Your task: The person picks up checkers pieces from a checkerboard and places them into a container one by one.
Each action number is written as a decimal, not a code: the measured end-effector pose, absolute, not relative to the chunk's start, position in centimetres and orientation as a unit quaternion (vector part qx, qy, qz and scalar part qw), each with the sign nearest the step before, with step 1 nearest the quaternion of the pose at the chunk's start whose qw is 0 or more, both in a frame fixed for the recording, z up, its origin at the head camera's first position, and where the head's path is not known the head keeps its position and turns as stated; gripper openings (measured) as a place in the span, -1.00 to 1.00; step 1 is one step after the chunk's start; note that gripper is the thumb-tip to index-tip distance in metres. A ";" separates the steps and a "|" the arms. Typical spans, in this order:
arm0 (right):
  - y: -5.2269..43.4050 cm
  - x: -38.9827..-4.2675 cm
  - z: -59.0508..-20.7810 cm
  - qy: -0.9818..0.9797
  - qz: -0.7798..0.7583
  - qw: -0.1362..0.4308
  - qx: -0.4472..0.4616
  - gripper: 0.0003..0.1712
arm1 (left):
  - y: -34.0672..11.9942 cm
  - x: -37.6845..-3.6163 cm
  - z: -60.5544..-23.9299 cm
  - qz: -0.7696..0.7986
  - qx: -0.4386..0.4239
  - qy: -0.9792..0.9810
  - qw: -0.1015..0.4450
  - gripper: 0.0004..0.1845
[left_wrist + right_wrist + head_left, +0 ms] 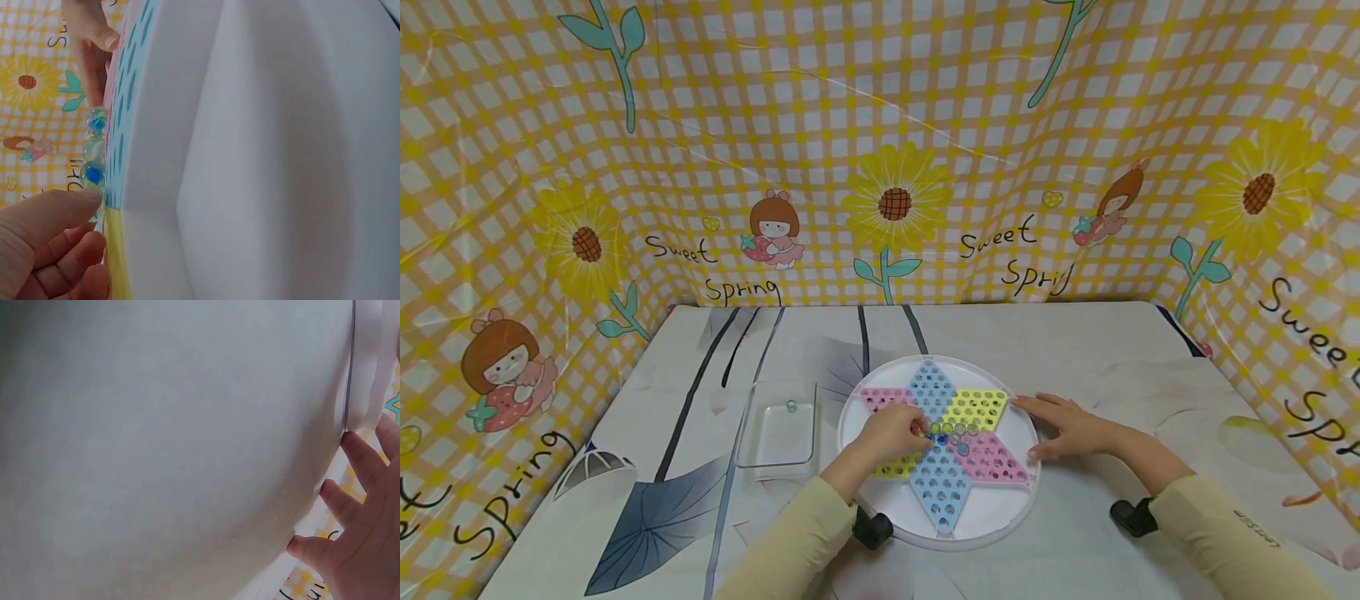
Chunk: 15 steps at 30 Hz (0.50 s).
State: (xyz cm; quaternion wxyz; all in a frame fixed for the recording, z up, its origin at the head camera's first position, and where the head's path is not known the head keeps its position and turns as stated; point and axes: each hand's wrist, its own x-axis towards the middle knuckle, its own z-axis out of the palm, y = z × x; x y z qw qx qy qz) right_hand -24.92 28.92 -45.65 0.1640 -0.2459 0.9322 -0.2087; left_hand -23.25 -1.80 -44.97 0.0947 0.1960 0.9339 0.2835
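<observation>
A round white Chinese checkers board (880, 512) with a pink, blue and yellow star of holes lies on the table. My left hand (889, 431) is over its middle, fingers curled. In the left wrist view its thumb (75, 209) and forefinger close around a glass marble (97, 217), mostly hidden behind the thumb tip. Right beside it sit more glass marbles, among them a blue-centred marble (94, 174) and a clear greenish marble (973, 429). My right hand (1071, 427) has its fingers spread, with fingertips at the board's right rim.
Left of the board stands a clear plastic box (777, 458) with one glass marble (792, 406) inside. A patterned cloth (685, 533) covers the table. Yellow checked sheeting (820, 108) hangs around the back and sides.
</observation>
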 end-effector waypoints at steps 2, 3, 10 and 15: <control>28.9 -25.0 -45.7 0.931 -0.210 0.163 -0.248 -0.04 | -1.9 -23.4 -44.9 0.279 0.194 0.935 0.100 -0.85; 28.9 -25.0 -45.7 0.931 -0.211 0.164 -0.247 -0.04 | -2.0 -23.4 -44.9 0.278 0.193 0.935 0.104 -0.86; 28.8 -24.9 -45.6 0.932 -0.211 0.168 -0.243 -0.03 | -2.6 -23.8 -44.2 0.263 0.195 0.939 0.100 -0.87; 28.6 -24.9 -45.5 0.933 -0.212 0.172 -0.235 -0.02 | -3.2 -24.0 -43.5 0.264 0.202 0.938 0.097 -0.88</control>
